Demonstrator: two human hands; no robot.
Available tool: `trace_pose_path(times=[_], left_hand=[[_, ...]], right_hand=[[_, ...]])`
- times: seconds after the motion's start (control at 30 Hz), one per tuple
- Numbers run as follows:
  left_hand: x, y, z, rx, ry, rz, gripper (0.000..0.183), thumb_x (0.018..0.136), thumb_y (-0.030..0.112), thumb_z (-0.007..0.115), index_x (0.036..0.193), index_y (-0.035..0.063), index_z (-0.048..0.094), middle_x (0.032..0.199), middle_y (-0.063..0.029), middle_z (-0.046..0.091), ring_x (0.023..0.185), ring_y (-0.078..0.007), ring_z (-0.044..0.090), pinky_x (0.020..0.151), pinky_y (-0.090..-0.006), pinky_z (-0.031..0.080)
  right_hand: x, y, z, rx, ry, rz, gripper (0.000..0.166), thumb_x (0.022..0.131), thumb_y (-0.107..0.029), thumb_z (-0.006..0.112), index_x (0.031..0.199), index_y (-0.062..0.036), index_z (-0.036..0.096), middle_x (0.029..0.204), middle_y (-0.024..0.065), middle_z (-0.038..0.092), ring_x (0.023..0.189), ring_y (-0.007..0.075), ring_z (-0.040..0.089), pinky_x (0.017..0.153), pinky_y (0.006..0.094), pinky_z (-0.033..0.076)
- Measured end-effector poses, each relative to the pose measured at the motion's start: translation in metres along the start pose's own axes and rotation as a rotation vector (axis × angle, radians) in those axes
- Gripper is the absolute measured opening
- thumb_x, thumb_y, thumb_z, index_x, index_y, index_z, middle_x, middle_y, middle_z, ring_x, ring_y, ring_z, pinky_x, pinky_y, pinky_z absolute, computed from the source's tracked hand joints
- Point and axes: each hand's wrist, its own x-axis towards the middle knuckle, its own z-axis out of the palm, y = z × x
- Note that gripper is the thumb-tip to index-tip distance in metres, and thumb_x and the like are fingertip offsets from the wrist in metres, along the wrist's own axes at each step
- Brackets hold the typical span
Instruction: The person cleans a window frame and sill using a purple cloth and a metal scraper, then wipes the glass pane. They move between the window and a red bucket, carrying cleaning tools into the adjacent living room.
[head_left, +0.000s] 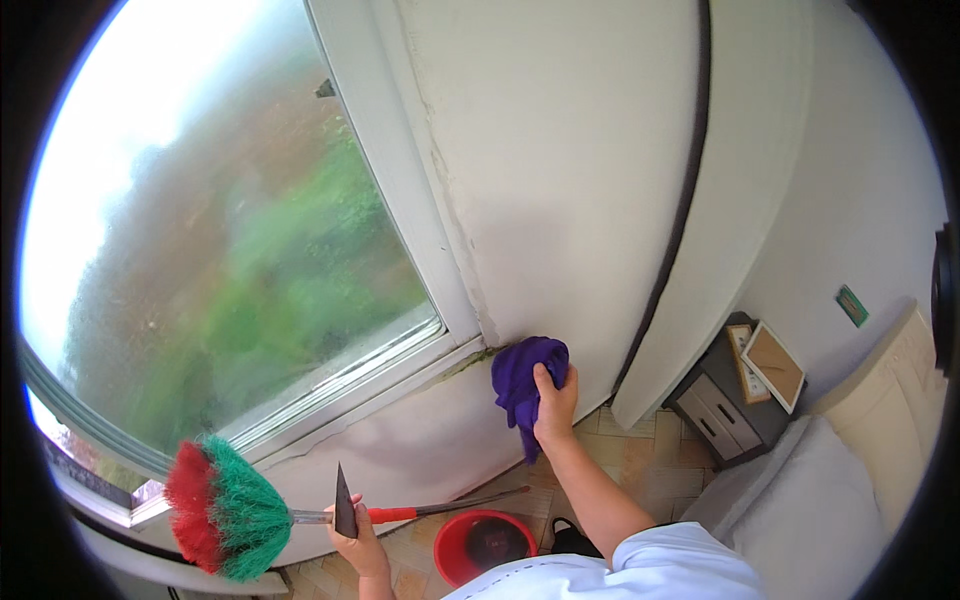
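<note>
My right hand (556, 405) grips a bunched purple cloth (525, 375), with the thumb across it. The cloth is against the wall at the lower right corner of the window frame (390, 367), and a loose end hangs down. My left hand (364, 544) is closed around the shaft of a long-handled brush (394, 514) with red and green bristles (247, 510). The same hand holds a dark, pointed flat blade (344, 502), which looks like a scraper and points up. Its handle is hidden by the fingers.
Below me, a red bucket (447, 555) with dark liquid stands on the patterned floor (600, 442). On the right are a bedside cabinet (716, 420) bearing picture frames (774, 367), and a bed (802, 487). A dark vertical strip (686, 195) runs down the wall.
</note>
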Motion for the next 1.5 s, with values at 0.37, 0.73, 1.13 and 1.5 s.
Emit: trace_pose_path(times=[0.37, 0.73, 1.13, 1.5], left_hand=[[-0.030, 0.015, 0.024, 0.049, 0.104, -0.044, 0.011, 0.089, 0.012, 0.059, 0.089, 0.0013, 0.058, 0.089, -0.0038, 0.051, 0.081, -0.0134, 0.051, 0.074, -0.0263, 0.042], [-0.035, 0.040, 0.046, 0.152, 0.022, 0.063, 0.013, 0.086, 0.013, 0.062, 0.086, 0.0004, 0.059, 0.094, -0.0088, 0.049, 0.083, -0.0190, 0.051, 0.074, -0.0305, 0.043], [-0.031, 0.033, 0.040, 0.163, 0.111, 0.181, 0.013, 0.086, 0.013, 0.062, 0.084, 0.0004, 0.058, 0.090, -0.0090, 0.050, 0.082, -0.0200, 0.050, 0.074, -0.0320, 0.042], [-0.025, 0.022, 0.040, 0.116, 0.078, 0.088, 0.013, 0.085, 0.011, 0.062, 0.085, -0.0003, 0.057, 0.090, -0.0092, 0.048, 0.081, -0.0197, 0.050, 0.071, -0.0315, 0.042]], right_hand=[[0.009, 0.033, 0.035, -0.597, -0.141, -0.242, 0.034, 0.080, -0.022, 0.065, 0.099, 0.0021, 0.051, 0.081, 0.0255, 0.062, 0.077, 0.0447, 0.060, 0.068, 0.0453, 0.048], [0.037, -0.011, 0.017, -0.130, -0.087, 0.081, 0.036, 0.080, -0.020, 0.068, 0.101, 0.0045, 0.053, 0.091, 0.0132, 0.062, 0.078, 0.0207, 0.058, 0.073, 0.0342, 0.047], [-0.006, 0.005, 0.040, -0.248, -0.119, 0.085, 0.040, 0.081, -0.024, 0.068, 0.103, 0.0044, 0.052, 0.095, 0.0190, 0.063, 0.087, 0.0286, 0.061, 0.079, 0.0365, 0.046], [-0.013, 0.058, 0.034, -0.611, -0.235, 0.019, 0.045, 0.080, -0.025, 0.065, 0.108, 0.0085, 0.052, 0.095, 0.0246, 0.063, 0.089, 0.0343, 0.060, 0.082, 0.0394, 0.046]])
